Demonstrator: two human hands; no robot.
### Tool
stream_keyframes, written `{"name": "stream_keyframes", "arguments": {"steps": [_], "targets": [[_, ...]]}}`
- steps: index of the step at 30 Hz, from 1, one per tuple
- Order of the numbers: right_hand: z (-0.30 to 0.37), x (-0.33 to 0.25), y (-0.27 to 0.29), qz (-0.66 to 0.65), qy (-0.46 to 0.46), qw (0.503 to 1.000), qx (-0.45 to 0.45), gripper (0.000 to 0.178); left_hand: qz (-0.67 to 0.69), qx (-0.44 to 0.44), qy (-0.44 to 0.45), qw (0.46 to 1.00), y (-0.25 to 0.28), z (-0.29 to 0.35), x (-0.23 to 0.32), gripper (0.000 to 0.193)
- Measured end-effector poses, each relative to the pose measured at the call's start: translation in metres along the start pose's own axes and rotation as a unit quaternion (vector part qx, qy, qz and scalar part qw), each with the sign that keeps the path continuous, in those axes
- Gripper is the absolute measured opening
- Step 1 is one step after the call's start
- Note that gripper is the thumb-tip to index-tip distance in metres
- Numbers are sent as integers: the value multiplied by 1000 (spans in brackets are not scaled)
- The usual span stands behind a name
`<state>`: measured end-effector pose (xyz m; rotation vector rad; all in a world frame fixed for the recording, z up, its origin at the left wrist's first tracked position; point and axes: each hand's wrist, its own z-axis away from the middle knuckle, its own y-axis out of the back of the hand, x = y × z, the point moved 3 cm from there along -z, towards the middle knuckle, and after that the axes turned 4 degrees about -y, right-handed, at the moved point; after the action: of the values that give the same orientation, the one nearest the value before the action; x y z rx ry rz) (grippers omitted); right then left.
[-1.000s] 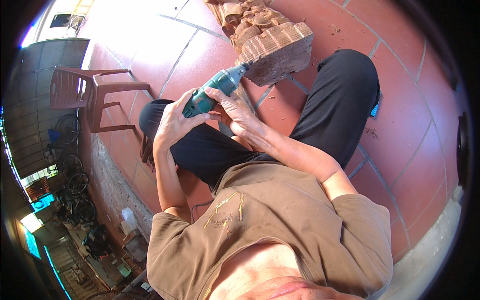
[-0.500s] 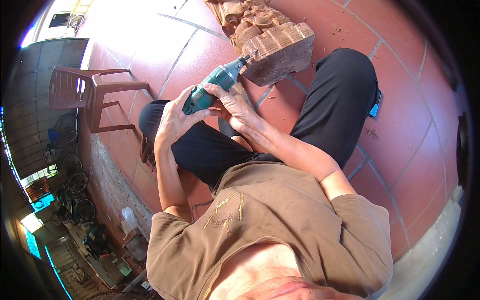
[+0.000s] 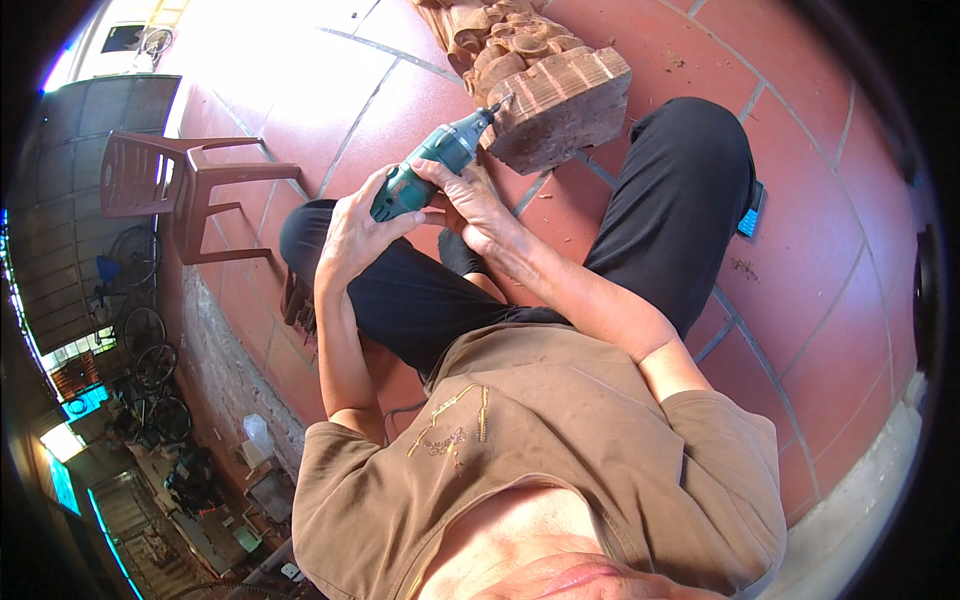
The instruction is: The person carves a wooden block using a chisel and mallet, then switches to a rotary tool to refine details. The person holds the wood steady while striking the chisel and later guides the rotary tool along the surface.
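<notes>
A green rotary tool is held between both my hands, its nose slanting up and to the right. My left hand wraps the rear end of its body, fingers bent around it. My right hand grips the body from the right side, thumb on top; some of its fingers are hidden underneath. The tool's thin bit points at the near left corner of a carved wooden sculpture lying on the floor. Whether the bit touches the wood, I cannot tell. The sculpture's flat, rough base faces me, with relief carving beyond.
My bent legs in black trousers flank the tool. A brown plastic chair stands at the left on red floor tiles. Wood chips lie about. Behind the left wall edge are bicycles and clutter. A blue object lies beside my right knee.
Both hands have shifted the rotary tool slightly up and to the right, bringing its bit nearer the sculpture's corner. Their hold looks the same.
</notes>
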<state>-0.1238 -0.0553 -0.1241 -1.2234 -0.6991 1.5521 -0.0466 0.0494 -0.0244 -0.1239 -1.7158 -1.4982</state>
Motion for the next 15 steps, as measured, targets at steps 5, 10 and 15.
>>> {"name": "stream_keyframes", "arguments": {"steps": [5,10,15], "targets": [[-1,-2,-1,13,-3,1000,3,27,-1,3,-5,1000,0,-1,-3,61],[-2,-2,0,9,1,1000,12,28,-7,6,4,1000,-1,-1,-5,61],[-2,-1,1,8,-5,1000,6,26,-1,-1,9,1000,0,-2,-1,61]]}}
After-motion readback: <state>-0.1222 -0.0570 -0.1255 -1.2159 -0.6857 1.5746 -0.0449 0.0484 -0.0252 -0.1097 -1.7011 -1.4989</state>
